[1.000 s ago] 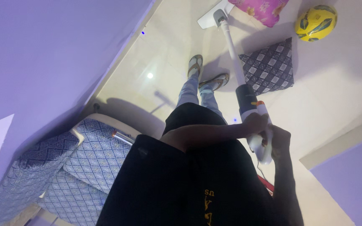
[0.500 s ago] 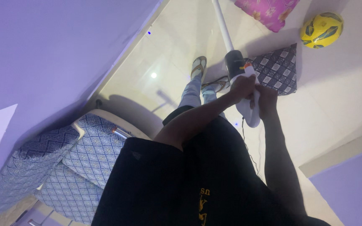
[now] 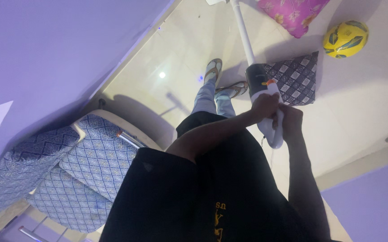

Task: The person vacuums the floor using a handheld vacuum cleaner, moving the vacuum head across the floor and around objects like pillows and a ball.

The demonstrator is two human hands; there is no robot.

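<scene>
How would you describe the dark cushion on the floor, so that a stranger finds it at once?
Start from the pale tiled floor and follow the white stick vacuum to its dark canister. The cushion lies beside it, near the pink flowered cushion and yellow ball. Only it has a dark blue and white diamond check.

Pale glossy tiled floor [image 3: 364, 94], running from the lilac wall on the left out to the far right. Lying on it at the far end: a pink flowered cushion [image 3: 294, 13], and just right of that a yellow ball with dark patches [image 3: 345, 39]. Nearer, a dark cushion with a white diamond check [image 3: 294, 78], flat on the tiles. Left of that cushion, two feet in sandals [image 3: 224, 78], side by side. At the near left, an armchair with blue patterned upholstery [image 3: 91, 157], standing close against the wall. At the far top edge, the white floor head of a stick vacuum [image 3: 216, 2], mostly cut off.
</scene>
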